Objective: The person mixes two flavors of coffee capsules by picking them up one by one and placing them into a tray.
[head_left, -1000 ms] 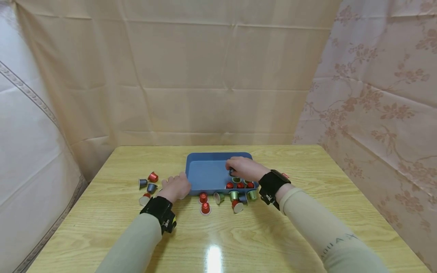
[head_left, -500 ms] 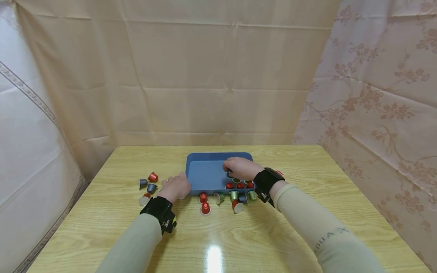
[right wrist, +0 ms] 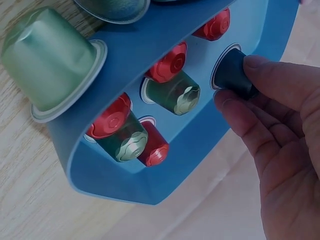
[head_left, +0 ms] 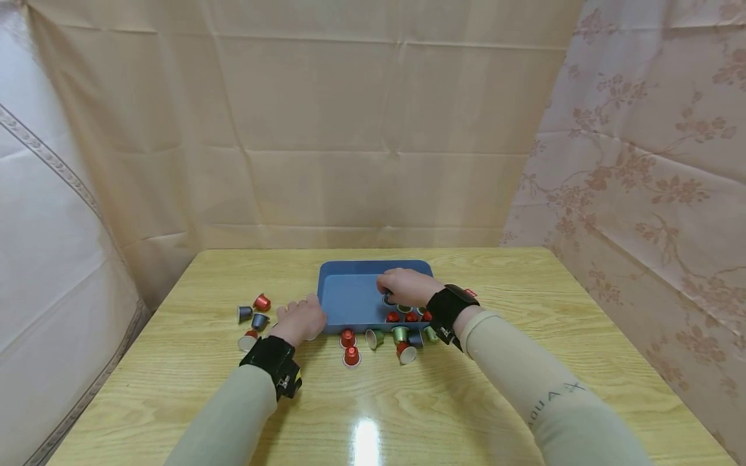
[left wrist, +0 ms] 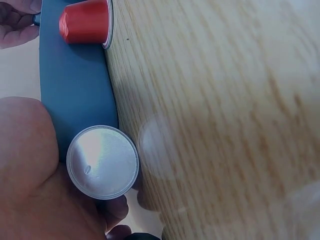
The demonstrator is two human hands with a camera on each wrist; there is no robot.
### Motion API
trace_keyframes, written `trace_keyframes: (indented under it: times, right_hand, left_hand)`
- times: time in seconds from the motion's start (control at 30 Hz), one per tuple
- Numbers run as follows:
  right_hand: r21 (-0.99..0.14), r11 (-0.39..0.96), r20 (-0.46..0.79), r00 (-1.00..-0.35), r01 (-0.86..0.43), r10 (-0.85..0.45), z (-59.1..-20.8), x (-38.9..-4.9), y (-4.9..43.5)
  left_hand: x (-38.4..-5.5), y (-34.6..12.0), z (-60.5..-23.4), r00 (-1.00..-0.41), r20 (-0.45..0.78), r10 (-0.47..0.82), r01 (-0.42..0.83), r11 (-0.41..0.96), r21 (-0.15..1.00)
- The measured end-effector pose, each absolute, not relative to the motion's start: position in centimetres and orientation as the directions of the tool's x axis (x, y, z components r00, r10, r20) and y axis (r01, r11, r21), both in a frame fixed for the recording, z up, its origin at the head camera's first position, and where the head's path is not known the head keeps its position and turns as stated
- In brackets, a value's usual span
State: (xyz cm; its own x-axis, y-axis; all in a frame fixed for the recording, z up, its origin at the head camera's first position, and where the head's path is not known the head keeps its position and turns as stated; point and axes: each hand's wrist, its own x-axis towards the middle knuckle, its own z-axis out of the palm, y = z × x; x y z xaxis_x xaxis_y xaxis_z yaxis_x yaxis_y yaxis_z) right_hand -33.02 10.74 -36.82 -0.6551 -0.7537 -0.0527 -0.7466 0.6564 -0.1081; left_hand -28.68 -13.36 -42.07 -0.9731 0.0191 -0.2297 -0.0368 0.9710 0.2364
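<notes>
My left hand (head_left: 301, 318) grips the front-left corner of the blue tray (head_left: 344, 329), its thumb (left wrist: 25, 142) at the rim; its fingers are mostly hidden. Close by that hand, a coffee capsule's silver foil lid (left wrist: 102, 162) faces the camera. Over the tray, my right hand (head_left: 410, 287) pinches a dark blue coffee capsule (right wrist: 232, 75) between thumb and fingers, lid end down. Whether that capsule touches the tray floor I cannot tell. Red capsules (right wrist: 112, 117) and green capsules (right wrist: 175, 92) stand inside the tray along its near right part.
Before the tray's near wall lie two red capsules (head_left: 351, 355), a tipped green capsule (head_left: 373, 338) and a mixed group with a light green capsule (head_left: 399, 334). Further left on the wooden table (head_left: 326, 414) is another cluster with a red capsule (head_left: 261, 302). A beige cloth (head_left: 373, 129) hangs behind.
My right hand has moved a little to the left over the tray, carrying the dark blue capsule along. My left hand stays where it was.
</notes>
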Motion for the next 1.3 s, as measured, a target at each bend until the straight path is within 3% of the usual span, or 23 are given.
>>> trace_keyframes:
  times: [0.73,1.03,1.3]
  right_hand:
    - [-0.097,0.655,-0.108,-0.646,-0.750,-0.756,-37.4,-33.0,10.7]
    - [-0.105,0.700,-0.068,-0.697,-0.707,-0.714,-37.1,-33.1,11.7]
    - [-0.109,0.799,0.034,-0.805,-0.592,-0.592,-36.7,-32.6,14.0]
  left_hand:
    - [-28.6,-13.4,-41.8,-0.971,-0.239,0.025,-0.038,0.967,0.252]
    - [-28.8,-13.5,-41.9,-0.972,-0.234,0.018,-0.045,0.965,0.259]
    - [-28.8,-13.5,-41.9,-0.972,-0.232,0.018,-0.044,0.965,0.258]
